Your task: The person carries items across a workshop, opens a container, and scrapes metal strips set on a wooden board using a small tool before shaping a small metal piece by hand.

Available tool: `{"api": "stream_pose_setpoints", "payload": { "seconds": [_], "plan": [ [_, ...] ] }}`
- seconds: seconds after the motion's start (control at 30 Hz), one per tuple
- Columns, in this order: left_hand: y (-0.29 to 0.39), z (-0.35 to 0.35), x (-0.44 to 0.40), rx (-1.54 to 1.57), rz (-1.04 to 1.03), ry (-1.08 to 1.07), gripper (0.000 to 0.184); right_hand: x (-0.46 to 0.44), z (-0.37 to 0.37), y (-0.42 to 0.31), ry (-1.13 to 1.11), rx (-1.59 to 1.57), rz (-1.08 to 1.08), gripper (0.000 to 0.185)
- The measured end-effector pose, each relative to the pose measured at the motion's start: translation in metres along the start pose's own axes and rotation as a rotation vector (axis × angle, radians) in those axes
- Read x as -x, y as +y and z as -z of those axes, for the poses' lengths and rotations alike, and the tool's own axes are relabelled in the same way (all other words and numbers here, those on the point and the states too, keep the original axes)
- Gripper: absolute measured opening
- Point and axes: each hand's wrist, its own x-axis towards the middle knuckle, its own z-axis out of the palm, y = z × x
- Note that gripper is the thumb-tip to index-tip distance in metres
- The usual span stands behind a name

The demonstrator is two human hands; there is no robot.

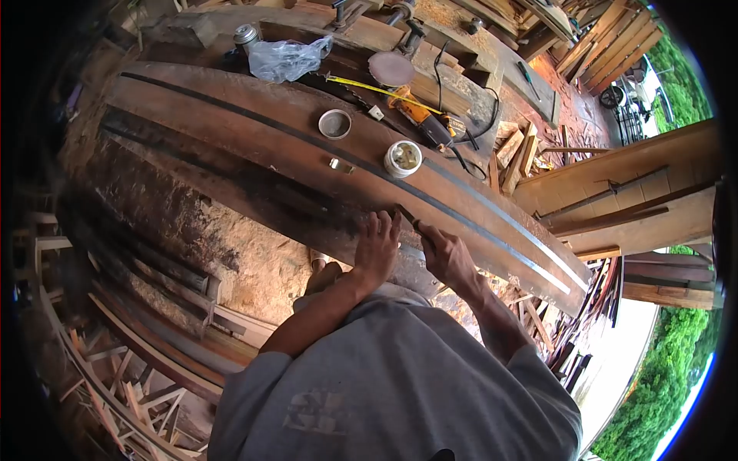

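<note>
A long brown wooden board (254, 131) with dark inlaid stripes lies across the bench. My right hand (447, 257) is closed round the handle of a thin dark tool (407, 215), whose tip points toward the board's surface. Close to its left, my left hand (377, 244) rests at the board's near edge with its fingers stretched out. Beyond both hands stands a white tub (403, 159) with pale contents. A round lid (334, 124) and a small metallic piece (341, 165) lie further left on the board.
An orange angle grinder (419, 115), a yellow tape measure (369, 87), a plastic bag (288, 60) and a sanding disc (391, 69) are behind the board. Wood scraps (513, 157) lie to the right. Sawdust covers the ground below.
</note>
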Motion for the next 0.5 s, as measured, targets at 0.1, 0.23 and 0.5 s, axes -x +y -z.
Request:
{"api": "stream_pose_setpoints", "payload": {
  "seconds": [0.1, 0.23, 0.5],
  "plan": [
    [-0.005, -0.002, 0.000, 0.079, -0.023, -0.026, 0.070, 0.002, 0.007, -0.003, -0.014, -0.018, -0.014, 0.027],
    [-0.024, 0.020, -0.017, 0.340, 0.020, -0.029, 0.052, 0.039, 0.033, 0.012, 0.018, -0.020, -0.157, 0.030],
    [-0.074, 0.019, -0.109, 0.820, 0.118, -0.230, 0.025, 0.040, 0.030, -0.007, 0.039, -0.091, -0.101, 0.031]
  ]
}}
